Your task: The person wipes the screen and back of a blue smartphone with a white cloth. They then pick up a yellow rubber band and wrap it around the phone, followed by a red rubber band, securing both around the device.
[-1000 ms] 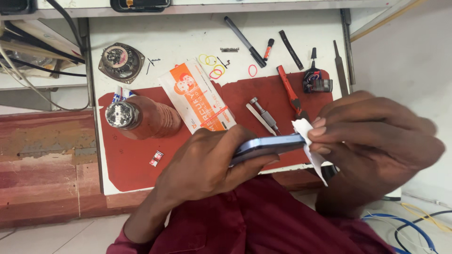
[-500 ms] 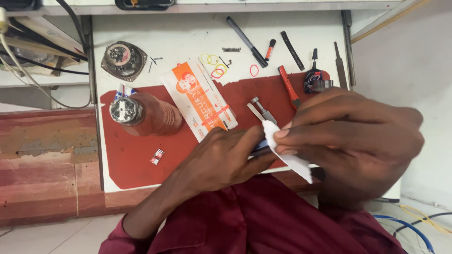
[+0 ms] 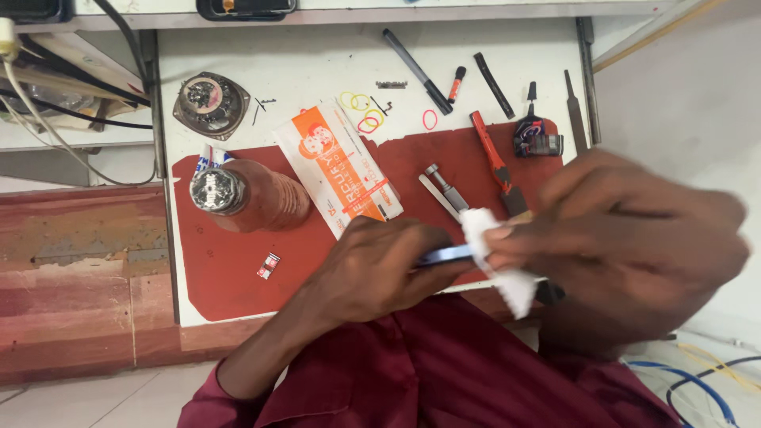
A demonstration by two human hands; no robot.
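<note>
1. Hands meet just above the near edge of the table point(image 3: 238, 47): the left hand point(image 3: 372, 269) is curled around a thin blue phone point(image 3: 444, 255), gripping it edge-on, level and over the person's lap.
2. The right hand point(image 3: 626, 238), blurred, pinches a white cloth point(image 3: 495, 257) between thumb and fingers and presses it against the phone's right end.
3. Both hands hover over a red mat point(image 3: 230, 269) that covers the front of the white table.
4. Just beyond the cloth lie metal tweezers point(image 3: 444, 190) and a red-handled screwdriver point(image 3: 491, 158), partly hidden by the right hand.
5. An orange and white packet point(image 3: 337, 166) lies slantwise near the left hand.
6. Left of it stands a brown bottle point(image 3: 246, 196) with a metal cap; a small chip point(image 3: 269, 265) lies on the mat nearby.
7. Farther back are coloured rubber bands point(image 3: 361, 111), a black pen point(image 3: 416, 70) and a round speaker point(image 3: 210, 101).
</note>
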